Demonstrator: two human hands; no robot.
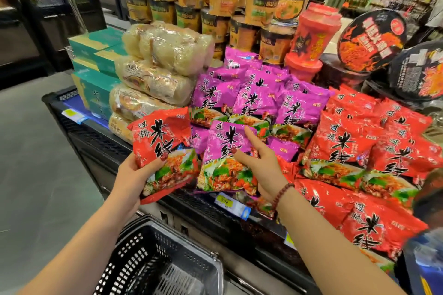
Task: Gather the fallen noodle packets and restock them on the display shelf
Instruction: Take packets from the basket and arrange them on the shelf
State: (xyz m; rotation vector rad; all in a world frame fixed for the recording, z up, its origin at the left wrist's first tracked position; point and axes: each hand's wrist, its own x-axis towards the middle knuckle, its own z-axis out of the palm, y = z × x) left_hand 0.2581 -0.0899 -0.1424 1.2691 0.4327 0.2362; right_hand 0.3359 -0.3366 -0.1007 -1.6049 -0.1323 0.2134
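Observation:
My left hand [130, 178] grips a red noodle packet [165, 151] from below, thumb on its front, holding it up in front of the display shelf [100, 136]. My right hand [260, 163] holds a purple noodle packet [226, 158] at its right edge, thumb on the front and forefinger stretched up along it. This packet sits at the shelf's front edge, just below the stack of purple packets [259, 100]. A pile of red packets [354, 158] fills the shelf to the right.
A black shopping basket [155, 263] stands on the floor below my arms. Bagged white noodles [158, 72] and teal boxes [96, 60] stack at the left of the shelf. Cup noodles [215, 7] and black bowls [371, 38] rise behind. Price tags [231, 205] line the shelf front.

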